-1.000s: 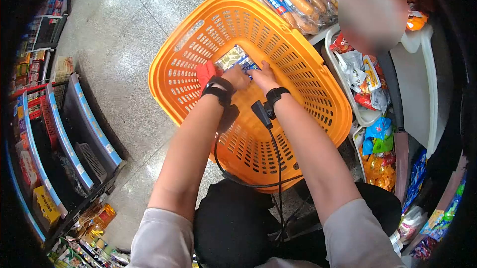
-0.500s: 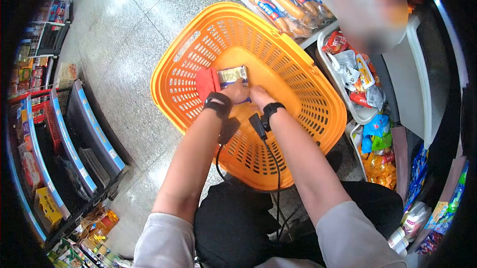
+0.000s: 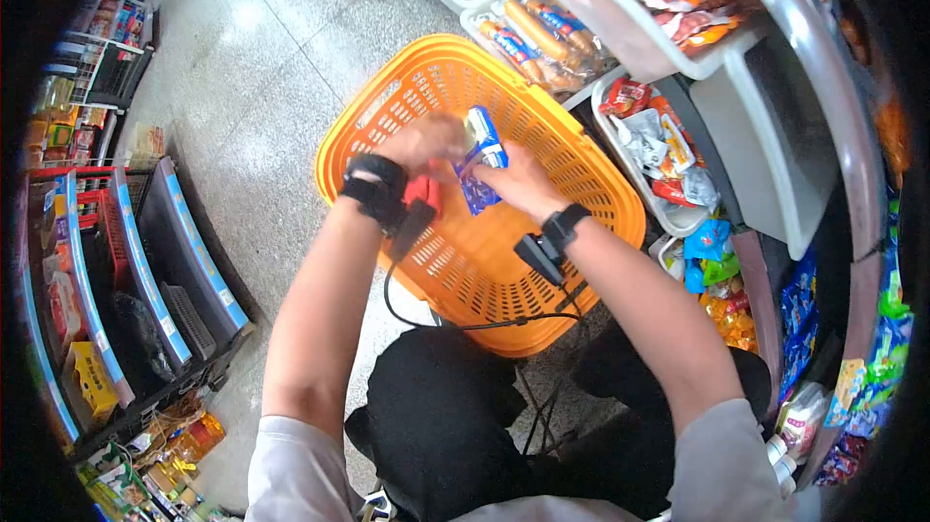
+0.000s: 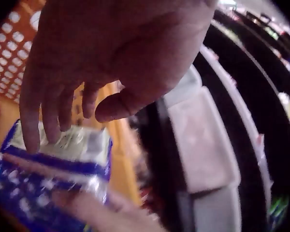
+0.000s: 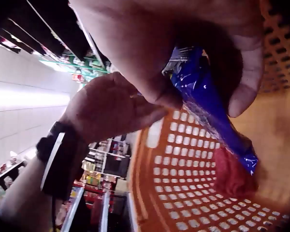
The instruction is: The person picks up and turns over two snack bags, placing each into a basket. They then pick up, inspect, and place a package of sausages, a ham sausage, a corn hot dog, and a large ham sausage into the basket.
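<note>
Blue packet (image 3: 490,146): one, held over the interior of one orange basket (image 3: 484,265).
In the head view its long axis runs roughly lengthwise up the frame; the right wrist view shows it slanting, lower end toward one red bundle (image 3: 423,193). Two hands noted: right-hand grip (image 3: 525,180) pinches the packet between thumb and fingers; left-hand grip (image 3: 421,142) is released, fingers loosely extended near the packet's pale-panelled end, contact undetermined. Whether the packet touches the basket's bottom cannot be told.
</note>
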Demonstrator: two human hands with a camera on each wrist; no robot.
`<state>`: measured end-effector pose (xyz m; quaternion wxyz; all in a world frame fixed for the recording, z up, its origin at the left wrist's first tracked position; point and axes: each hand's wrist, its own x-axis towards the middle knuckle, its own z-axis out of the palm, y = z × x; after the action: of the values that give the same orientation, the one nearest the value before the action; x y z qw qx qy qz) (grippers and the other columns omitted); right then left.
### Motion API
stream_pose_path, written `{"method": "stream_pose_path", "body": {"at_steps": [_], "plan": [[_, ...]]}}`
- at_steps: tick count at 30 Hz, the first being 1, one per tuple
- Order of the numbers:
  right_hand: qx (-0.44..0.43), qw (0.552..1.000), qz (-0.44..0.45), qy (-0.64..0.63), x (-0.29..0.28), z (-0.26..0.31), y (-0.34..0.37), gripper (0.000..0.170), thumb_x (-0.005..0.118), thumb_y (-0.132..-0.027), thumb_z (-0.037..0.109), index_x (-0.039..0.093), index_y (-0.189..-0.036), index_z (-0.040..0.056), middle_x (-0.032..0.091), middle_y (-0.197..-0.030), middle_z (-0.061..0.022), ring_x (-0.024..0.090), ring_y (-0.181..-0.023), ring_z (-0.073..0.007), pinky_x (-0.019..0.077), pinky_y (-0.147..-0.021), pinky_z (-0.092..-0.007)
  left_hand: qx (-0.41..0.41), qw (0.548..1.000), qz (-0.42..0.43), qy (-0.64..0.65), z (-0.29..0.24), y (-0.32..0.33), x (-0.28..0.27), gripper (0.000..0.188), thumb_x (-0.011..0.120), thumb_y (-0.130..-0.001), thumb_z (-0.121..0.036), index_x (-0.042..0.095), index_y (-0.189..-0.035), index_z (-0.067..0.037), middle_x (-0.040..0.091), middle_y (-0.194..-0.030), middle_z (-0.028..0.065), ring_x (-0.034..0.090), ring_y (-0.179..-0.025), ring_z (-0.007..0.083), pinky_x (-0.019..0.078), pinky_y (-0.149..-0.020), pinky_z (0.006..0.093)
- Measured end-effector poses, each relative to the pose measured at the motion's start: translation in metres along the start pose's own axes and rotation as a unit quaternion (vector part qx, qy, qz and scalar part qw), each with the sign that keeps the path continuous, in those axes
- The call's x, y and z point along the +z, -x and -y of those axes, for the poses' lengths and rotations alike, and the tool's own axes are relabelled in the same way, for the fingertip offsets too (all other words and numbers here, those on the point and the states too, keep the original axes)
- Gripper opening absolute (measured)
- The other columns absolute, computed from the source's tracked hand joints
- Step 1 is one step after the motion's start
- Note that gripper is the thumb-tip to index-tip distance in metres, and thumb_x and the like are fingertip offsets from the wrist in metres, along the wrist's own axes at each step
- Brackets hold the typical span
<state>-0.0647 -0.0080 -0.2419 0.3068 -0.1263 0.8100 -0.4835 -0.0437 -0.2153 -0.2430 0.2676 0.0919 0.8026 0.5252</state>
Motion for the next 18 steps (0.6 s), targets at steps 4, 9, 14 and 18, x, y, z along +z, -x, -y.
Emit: {"method": "stream_pose_path", "body": {"at_steps": [4, 9, 14, 18], "plan": [[-0.032, 0.998, 0.047, -0.002, -0.061, 0.065, 0.058, 0.027, 0.063, -0.083, 0.015, 0.062, -0.106, 0.0005, 0.068, -0.091, -0.0074, 0.064, -0.082, -0.0136, 0.0513, -0.073, -0.0305, -0.073, 0.904, -0.210, 0.365, -0.150, 0.019, -0.049, 0.037, 0.053, -0.095, -0.029, 0.049, -0.126, -0.009, 0.054, -0.119, 0.0114, 0.054, -0.113, 0.0268, 0.0505, -0.090, 0.0435], [-0.140, 0.988, -0.044, 0.043, -0.122, 0.119, 0.139, 0.037, 0.068, -0.077, 0.020, 0.058, -0.107, 0.0003, 0.066, -0.093, -0.0186, 0.065, -0.087, -0.0304, 0.0502, -0.077, -0.0382, 0.123, 0.885, -0.280, 0.350, -0.286, 0.065, -0.050, 0.043, 0.051, -0.093, -0.024, 0.045, -0.130, -0.004, 0.054, -0.119, 0.0130, 0.053, -0.117, 0.0275, 0.0469, -0.096, 0.0466], [-0.266, 0.919, -0.263, 0.123, -0.151, 0.168, 0.218, 0.029, 0.065, -0.079, 0.011, 0.052, -0.102, -0.0014, 0.060, -0.092, -0.0200, 0.061, -0.088, -0.0361, 0.0475, -0.078, -0.0413, 0.184, 0.862, -0.256, 0.397, -0.345, 0.100, 0.023, 0.047, 0.054, -0.092, -0.037, 0.049, -0.126, -0.006, 0.051, -0.121, 0.0108, 0.052, -0.115, 0.0269, 0.0446, -0.094, 0.0477], [-0.358, 0.875, -0.312, 0.094, -0.150, 0.169, 0.248, 0.035, 0.065, -0.067, -0.004, 0.053, -0.100, 0.0004, 0.054, -0.101, -0.0172, 0.057, -0.095, -0.0343, 0.0476, -0.078, -0.0388, 0.065, 0.844, -0.247, 0.472, -0.334, 0.089, 0.088, 0.067, 0.051, -0.090, -0.059, 0.045, -0.129, -0.006, 0.056, -0.120, 0.0096, 0.053, -0.111, 0.0225, 0.0473, -0.091, 0.0408]]}}
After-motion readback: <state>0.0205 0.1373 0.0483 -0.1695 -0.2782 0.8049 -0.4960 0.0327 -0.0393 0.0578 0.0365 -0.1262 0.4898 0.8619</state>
